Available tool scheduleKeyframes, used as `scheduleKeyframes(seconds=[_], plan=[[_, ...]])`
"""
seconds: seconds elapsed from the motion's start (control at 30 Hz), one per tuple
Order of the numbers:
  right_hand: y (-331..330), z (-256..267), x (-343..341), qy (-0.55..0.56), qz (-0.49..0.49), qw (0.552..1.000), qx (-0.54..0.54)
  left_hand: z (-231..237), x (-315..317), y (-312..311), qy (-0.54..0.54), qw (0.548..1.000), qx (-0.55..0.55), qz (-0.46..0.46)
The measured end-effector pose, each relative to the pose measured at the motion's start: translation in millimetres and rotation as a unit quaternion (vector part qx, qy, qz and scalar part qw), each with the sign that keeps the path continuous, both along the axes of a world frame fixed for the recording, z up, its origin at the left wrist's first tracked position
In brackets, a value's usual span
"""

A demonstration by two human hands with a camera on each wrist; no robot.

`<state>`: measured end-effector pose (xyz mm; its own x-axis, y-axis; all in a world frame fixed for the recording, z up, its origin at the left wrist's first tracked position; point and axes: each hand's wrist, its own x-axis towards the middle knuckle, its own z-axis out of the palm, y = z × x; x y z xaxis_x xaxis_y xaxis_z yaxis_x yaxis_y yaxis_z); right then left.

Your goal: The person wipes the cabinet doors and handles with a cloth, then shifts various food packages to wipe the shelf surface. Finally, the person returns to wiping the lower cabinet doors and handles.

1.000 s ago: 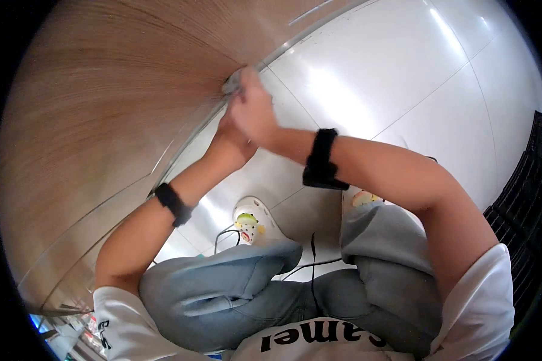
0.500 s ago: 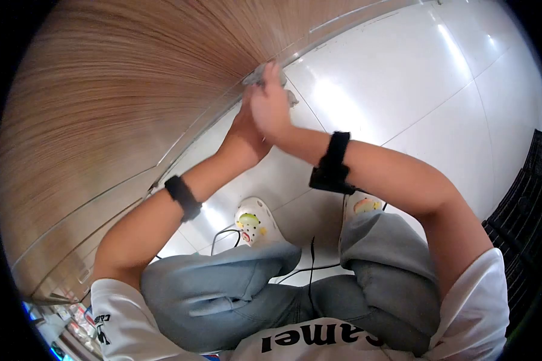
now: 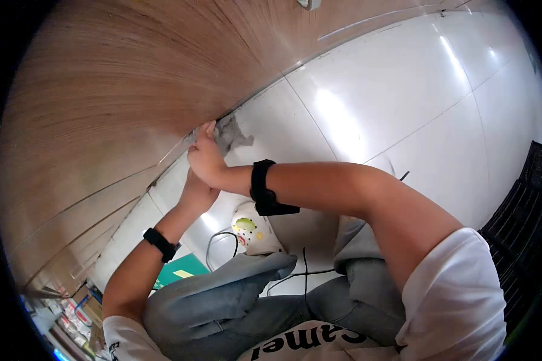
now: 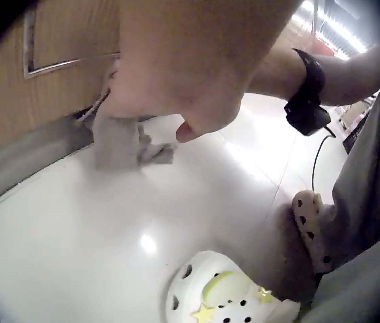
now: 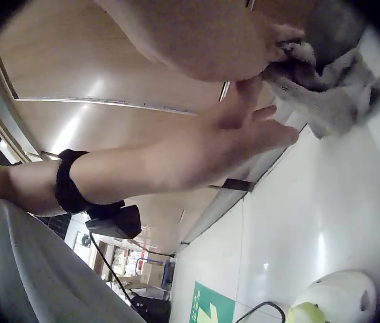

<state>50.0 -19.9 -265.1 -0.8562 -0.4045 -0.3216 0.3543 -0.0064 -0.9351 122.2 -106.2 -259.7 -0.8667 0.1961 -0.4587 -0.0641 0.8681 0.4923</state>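
A grey, crumpled cloth (image 3: 230, 133) lies against the foot of a wood-grain cabinet (image 3: 132, 90), on the white tiled floor. In the head view my right hand (image 3: 206, 157) is at that low edge, crossing over my left hand. The right wrist view has the right hand's fingers (image 5: 287, 33) curled on the cloth (image 5: 338, 101). My left hand (image 5: 203, 148) is just beneath, its fingers stretched toward the cloth's edge. From the left wrist, part of the cloth (image 4: 117, 142) hangs down below the hands onto the floor.
A white clog (image 3: 256, 231) with charms stands close below the hands. Black cable (image 3: 307, 274) runs between the legs. A green floor sign (image 3: 183, 269) lies by the left knee. Black slatted material (image 3: 515, 240) stands at right; stocked shelves (image 3: 72, 319) are at lower left.
Both hands and the cloth have moved left and nearer along the cabinet's foot, after first shifting slightly right. More of the cloth shows now, and the green floor sign has come into view.
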Motion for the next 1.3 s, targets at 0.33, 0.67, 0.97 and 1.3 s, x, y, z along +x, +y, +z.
scheduleKeyframes(seconds=[0.33,0.67,0.97,1.3], plan=[[59,-43,-61,0.097,-0.178,0.977,0.062,-13,-88,63,0.057,0.987,-0.048,-0.142],[82,-12,-61,0.066,-0.144,0.985,0.071,-8,-86,72,0.019,0.987,-0.103,-0.122],[-8,-23,-7,-0.039,0.058,0.996,0.051,-5,-6,2,-0.018,0.985,-0.159,-0.058],[7,-31,-11,0.084,-0.046,0.989,0.116,-18,-20,14,0.035,0.989,-0.120,-0.077]])
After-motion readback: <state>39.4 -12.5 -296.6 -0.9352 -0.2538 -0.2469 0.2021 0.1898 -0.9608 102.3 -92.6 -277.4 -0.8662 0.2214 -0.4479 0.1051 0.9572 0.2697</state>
